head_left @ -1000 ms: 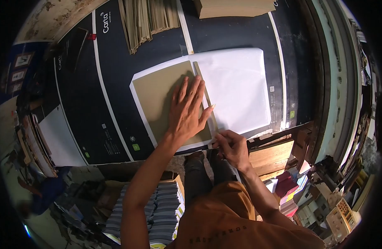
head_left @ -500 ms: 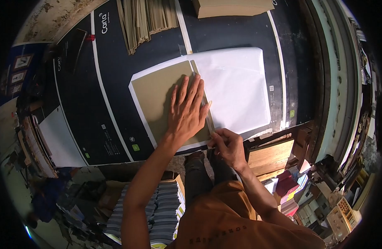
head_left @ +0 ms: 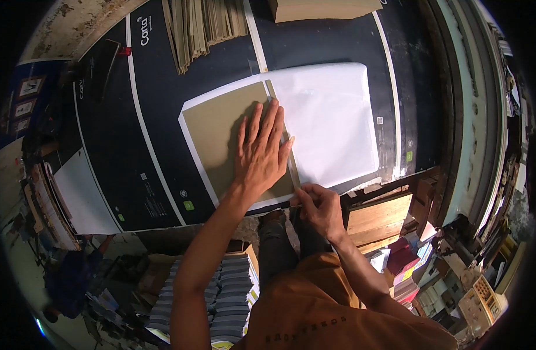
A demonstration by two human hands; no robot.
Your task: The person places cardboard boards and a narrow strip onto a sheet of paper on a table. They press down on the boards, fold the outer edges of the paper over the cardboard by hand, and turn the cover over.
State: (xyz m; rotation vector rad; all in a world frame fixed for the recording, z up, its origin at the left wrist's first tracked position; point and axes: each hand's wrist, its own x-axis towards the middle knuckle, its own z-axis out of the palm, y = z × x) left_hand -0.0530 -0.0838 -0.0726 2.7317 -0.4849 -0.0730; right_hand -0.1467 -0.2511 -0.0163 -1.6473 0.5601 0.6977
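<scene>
A white paper sheet [head_left: 329, 125] lies on the dark table top with a grey-brown board [head_left: 212, 137] on its left part. Along the board's right edge runs a narrow strip [head_left: 294, 170] of similar board, with a thin white gap between them near the top. My left hand [head_left: 261, 150] rests flat on the board, fingers stretched toward the far side and thumb out by the strip. At the near end of the strip, my right hand [head_left: 319, 209] has thumb and forefinger pinched on it. The fingertips partly cover that end.
Bundled board strips [head_left: 206, 29] and a stack of brown board [head_left: 326, 10] sit at the table's far side. White sheets [head_left: 87, 192] lie at the left. Below the table edge are a box of grey stacked pieces [head_left: 221, 297] and wooden boards [head_left: 378, 219]. Another person [head_left: 72, 277] is at lower left.
Both hands keep nearly the same place on the board and strip. The view has shifted slightly. At the lower left, the other person has moved and an arm now shows.
</scene>
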